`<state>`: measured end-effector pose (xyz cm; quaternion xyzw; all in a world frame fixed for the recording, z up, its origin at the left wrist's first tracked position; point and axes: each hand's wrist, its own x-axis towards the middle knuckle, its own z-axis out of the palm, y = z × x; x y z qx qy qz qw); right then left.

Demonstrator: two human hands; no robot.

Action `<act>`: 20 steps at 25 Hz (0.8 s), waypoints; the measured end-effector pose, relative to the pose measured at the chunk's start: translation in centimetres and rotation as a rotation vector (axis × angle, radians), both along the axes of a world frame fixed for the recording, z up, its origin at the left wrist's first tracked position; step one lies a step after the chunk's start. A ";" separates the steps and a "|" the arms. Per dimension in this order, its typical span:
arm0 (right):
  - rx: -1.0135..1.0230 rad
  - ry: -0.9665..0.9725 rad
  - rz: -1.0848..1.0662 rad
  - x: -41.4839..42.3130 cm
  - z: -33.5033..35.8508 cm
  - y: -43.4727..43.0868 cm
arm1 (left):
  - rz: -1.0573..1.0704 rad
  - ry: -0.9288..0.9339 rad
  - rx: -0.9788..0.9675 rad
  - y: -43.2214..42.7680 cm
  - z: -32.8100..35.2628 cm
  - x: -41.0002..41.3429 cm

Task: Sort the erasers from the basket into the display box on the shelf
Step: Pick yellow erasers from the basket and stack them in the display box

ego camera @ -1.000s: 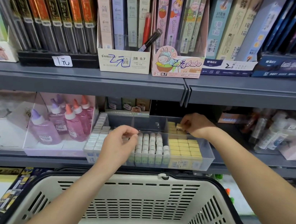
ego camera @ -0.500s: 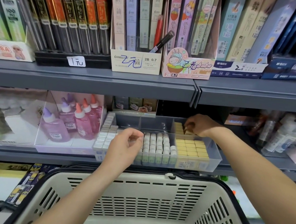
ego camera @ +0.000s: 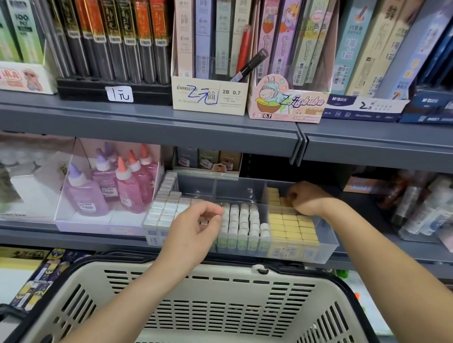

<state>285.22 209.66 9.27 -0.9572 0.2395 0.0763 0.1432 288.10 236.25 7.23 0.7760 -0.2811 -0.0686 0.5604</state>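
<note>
Right hand (ego camera: 306, 199) pinches a yellow eraser (ego camera: 284, 201) at the back of the display box (ego camera: 326, 249); left hand (ego camera: 194, 232) curled, hold unclear.

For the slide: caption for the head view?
Right hand at yellow erasers, back-right compartment of the display box; left hand over white erasers; basket below.

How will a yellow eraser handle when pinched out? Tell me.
The yellow erasers look like small flat-sided blocks: probably light, unlikely to roll. Packed tight in the display box, one may drag its neighbours.
</note>
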 end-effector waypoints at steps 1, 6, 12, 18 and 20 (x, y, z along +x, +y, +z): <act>-0.005 0.015 0.013 -0.1 0.2 0.0 | -0.006 0.009 -0.007 0.2 0.0 -0.4; 0.007 -0.099 -0.026 -1.8 1.3 1.5 | -0.040 0.093 -0.055 2.8 0.0 -2.5; 0.233 -0.708 -0.002 -9.9 0.1 10.6 | -0.160 0.189 0.183 5.9 -3.1 -5.2; 0.212 -0.180 0.291 -13.5 -8.1 20.5 | -0.235 0.289 0.608 8.1 -11.1 -5.5; 0.163 0.085 0.369 -13.3 -11.6 21.9 | -0.241 0.243 0.792 9.3 -13.8 -6.2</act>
